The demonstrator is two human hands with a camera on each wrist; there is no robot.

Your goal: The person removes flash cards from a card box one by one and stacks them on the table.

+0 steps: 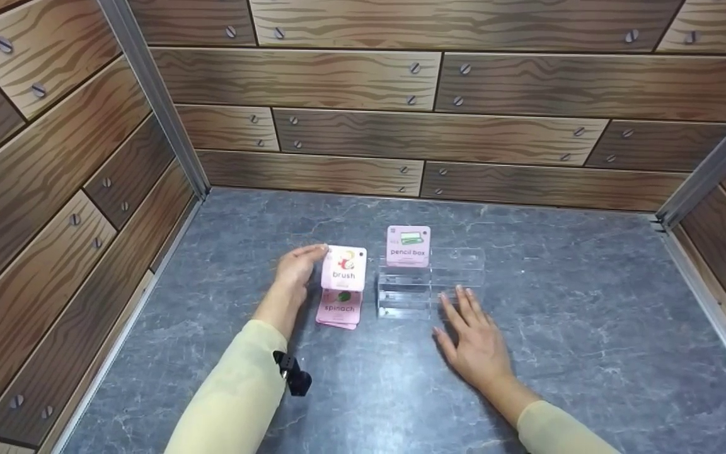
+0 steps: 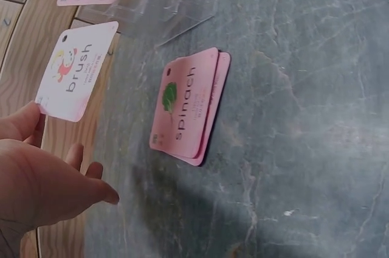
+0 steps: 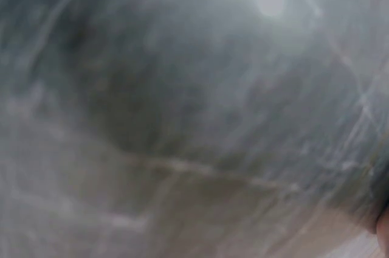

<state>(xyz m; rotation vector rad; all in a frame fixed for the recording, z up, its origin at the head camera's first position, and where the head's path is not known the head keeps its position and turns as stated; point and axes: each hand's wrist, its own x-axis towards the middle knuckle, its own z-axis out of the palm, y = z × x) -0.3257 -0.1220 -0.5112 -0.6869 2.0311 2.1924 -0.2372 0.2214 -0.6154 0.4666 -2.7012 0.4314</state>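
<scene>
My left hand point(image 1: 295, 272) pinches a card marked "brush" point(image 1: 343, 268) at its corner, lifted above the table. In the left wrist view, thumb and finger meet at one corner of that card point(image 2: 76, 70). Below it lies a small pile of pink cards point(image 2: 185, 106), the top one marked "spinach". A clear plastic stepped rack point(image 1: 404, 296) stands to the right of the pile, with a "pencil box" card point(image 1: 408, 246) upright in its back left slot. My right hand point(image 1: 478, 347) has its fingers spread, fingertips at the rack's front right edge.
The grey marbled table point(image 1: 577, 328) is bounded by wood-patterned panels point(image 1: 350, 129) at the back and sides. Grey metal posts point(image 1: 158, 94) mark the corners. The right wrist view is blurred and shows mostly tabletop point(image 3: 200, 87).
</scene>
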